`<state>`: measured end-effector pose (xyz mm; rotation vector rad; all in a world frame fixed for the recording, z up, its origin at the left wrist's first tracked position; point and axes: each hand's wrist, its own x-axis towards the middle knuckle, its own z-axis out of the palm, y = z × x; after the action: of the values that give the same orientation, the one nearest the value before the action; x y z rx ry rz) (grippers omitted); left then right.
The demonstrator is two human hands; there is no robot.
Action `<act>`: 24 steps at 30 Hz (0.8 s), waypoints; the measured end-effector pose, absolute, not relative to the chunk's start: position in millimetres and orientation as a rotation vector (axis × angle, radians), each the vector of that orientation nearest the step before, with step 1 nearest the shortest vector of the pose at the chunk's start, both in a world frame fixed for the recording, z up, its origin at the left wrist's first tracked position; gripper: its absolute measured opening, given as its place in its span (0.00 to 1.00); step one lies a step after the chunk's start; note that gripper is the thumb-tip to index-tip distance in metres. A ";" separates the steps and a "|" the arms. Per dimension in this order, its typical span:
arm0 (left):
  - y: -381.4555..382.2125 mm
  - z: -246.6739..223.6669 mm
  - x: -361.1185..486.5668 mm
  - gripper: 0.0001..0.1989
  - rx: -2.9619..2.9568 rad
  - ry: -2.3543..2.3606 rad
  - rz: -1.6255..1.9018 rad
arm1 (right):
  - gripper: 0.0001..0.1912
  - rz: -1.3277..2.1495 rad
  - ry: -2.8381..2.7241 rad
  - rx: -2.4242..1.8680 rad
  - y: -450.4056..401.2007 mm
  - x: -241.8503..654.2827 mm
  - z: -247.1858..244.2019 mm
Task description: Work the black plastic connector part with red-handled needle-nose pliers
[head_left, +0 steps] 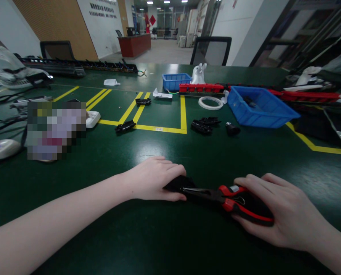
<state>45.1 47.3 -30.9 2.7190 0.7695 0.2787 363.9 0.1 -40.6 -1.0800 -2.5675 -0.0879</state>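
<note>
My left hand (156, 178) is closed around a small black part (176, 184) just above the green table, at the middle of the view. Its exact kind is hard to make out, as my fingers cover much of it. In my right hand (279, 210) is a pair of needle-nose pliers (230, 198) with red and black handles. The jaws point left and their tips meet the black part beside my left thumb. Whether the tips grip the part or only touch it, I cannot tell.
Several black plastic parts (201, 126) lie beyond my hands. A blue bin (259, 109) stands at the right, near a roll of white tape (210, 103). Farther back are a smaller blue bin (176, 81) and a long red strip (201, 88). A white mouse (4, 148) sits at left.
</note>
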 end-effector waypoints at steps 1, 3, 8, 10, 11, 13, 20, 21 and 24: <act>47.4 -30.6 45.0 0.18 2.717 0.767 0.275 | 0.24 -0.086 -2.569 -1.080 0.3 363.9 -40.6; 47.7 -30.1 44.6 0.17 2.711 0.745 0.272 | 0.24 -0.074 -2.561 -1.101 0.5 363.8 -40.7; 48.6 -29.7 43.3 0.16 2.732 0.712 0.267 | 0.22 -0.029 -2.538 -1.132 -0.9 361.7 -38.9; 48.6 -30.2 43.0 0.16 2.737 0.714 0.268 | 0.21 -0.043 -2.517 -1.152 -1.6 360.9 -36.7; 48.6 -30.5 43.0 0.16 2.737 0.714 0.271 | 0.20 -0.059 -2.513 -1.152 -1.9 360.6 -35.4; 48.5 -31.2 43.2 0.17 2.735 0.717 0.280 | 0.20 -0.111 -2.515 -1.128 -2.1 360.8 -32.6; 48.6 -32.3 43.8 0.19 2.741 0.725 0.282 | 0.21 -0.203 -2.526 -1.082 -2.6 362.5 -29.6; 48.7 -32.4 43.7 0.19 2.736 0.725 0.283 | 0.21 -0.194 -2.523 -1.090 -2.8 362.4 -30.0; 49.0 -32.3 43.6 0.19 2.725 0.734 0.280 | 0.20 -0.160 -2.516 -1.107 -3.1 361.7 -31.2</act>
<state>43.6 49.0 -32.3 2.7247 0.7339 0.2802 361.7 -3.1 -31.2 -1.1068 -2.5165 -0.1603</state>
